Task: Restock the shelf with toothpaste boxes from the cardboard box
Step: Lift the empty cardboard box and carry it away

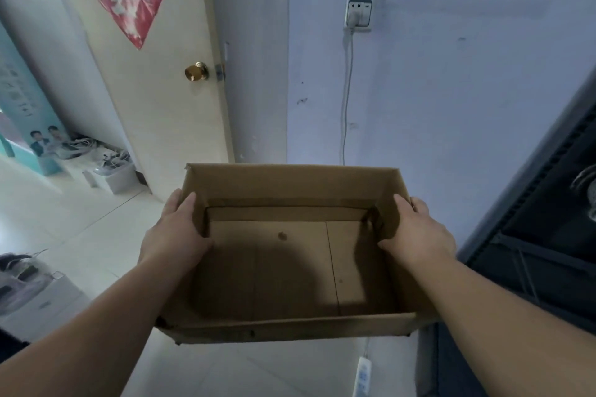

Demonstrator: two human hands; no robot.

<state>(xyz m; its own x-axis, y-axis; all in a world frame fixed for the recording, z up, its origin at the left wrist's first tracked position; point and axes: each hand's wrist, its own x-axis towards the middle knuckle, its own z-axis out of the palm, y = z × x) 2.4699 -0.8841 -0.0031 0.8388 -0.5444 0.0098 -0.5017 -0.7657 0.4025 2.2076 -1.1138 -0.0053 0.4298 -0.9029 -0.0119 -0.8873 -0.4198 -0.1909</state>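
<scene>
While left hand (175, 235), right hand (416, 232) fingers clamp cardboard box (290, 185) | tiled floor (80, 219) | door (161, 113)

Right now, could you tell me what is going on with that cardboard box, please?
A person holds an open cardboard box by its two short sides. The left hand grips the left wall and the right hand grips the right wall. Nothing shows inside it but the bare bottom, with no toothpaste boxes in sight. A dark shelf stands at the right, and the box faces a wall with a socket.
</scene>
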